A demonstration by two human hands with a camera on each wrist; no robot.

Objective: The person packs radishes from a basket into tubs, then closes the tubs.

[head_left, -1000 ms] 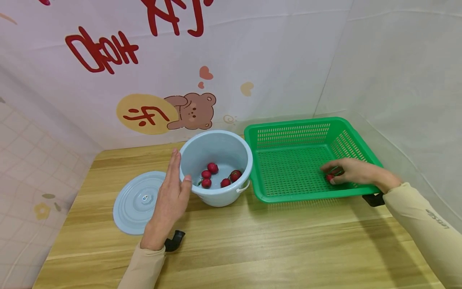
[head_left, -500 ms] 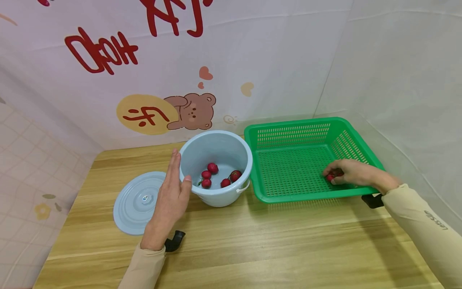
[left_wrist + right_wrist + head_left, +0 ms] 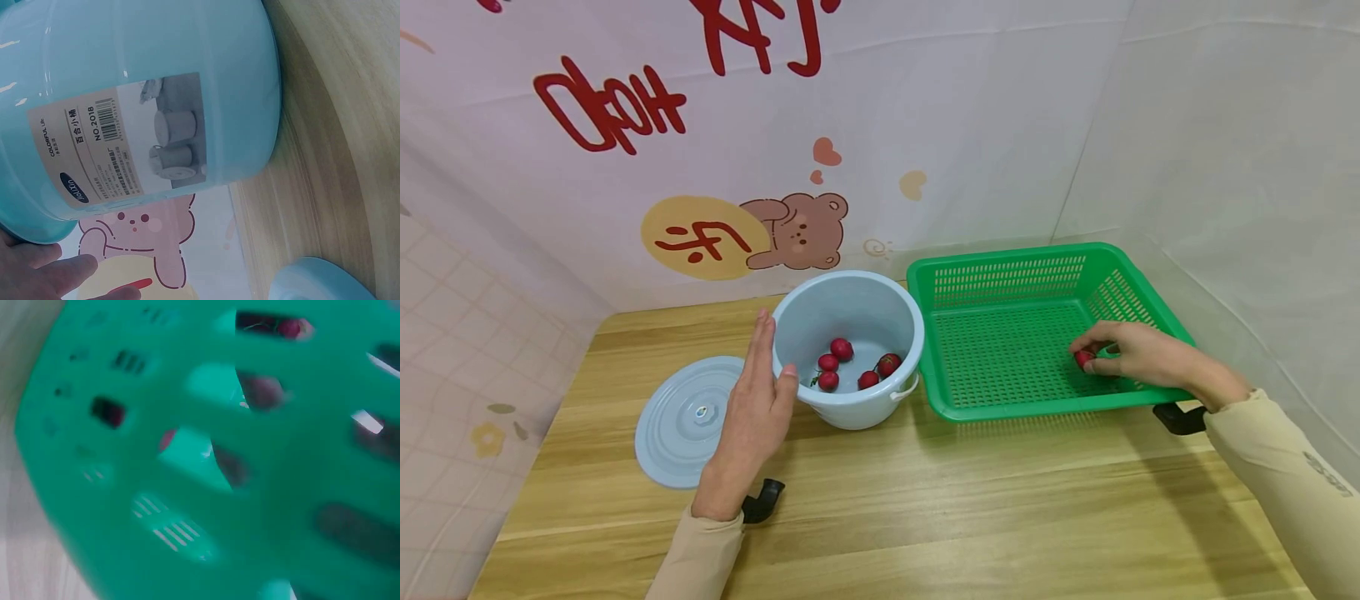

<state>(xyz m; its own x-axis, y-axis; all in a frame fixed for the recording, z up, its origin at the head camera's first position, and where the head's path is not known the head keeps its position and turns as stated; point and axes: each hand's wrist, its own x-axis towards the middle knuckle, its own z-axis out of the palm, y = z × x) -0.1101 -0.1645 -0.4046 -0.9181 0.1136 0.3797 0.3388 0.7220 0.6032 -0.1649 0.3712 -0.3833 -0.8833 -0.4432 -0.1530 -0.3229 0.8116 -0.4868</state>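
Observation:
A light blue bucket (image 3: 857, 412) stands on the table with several small red radishes (image 3: 842, 349) at its bottom. My left hand (image 3: 752, 408) lies flat along the bucket's left side, fingers straight and thumb at the rim; in the left wrist view its fingers (image 3: 69, 272) show beside the rim. Inside the green basket (image 3: 1000, 411), near its front right corner, my right hand (image 3: 1138, 354) pinches a red radish (image 3: 1083, 358) between thumb and fingers. Through the basket's slots in the right wrist view, red patches and fingertips show, blurred.
A light blue lid (image 3: 685, 425) lies on the wooden table (image 3: 925, 508) left of the bucket. The basket stands right beside the bucket. A printed white cloth (image 3: 985, 108) hangs behind the table, and pale cloth covers both sides.
My right hand has closed its fingers on the radish and risen slightly within the basket, its forearm shifting right. The left hand and the bucket have stayed in place.

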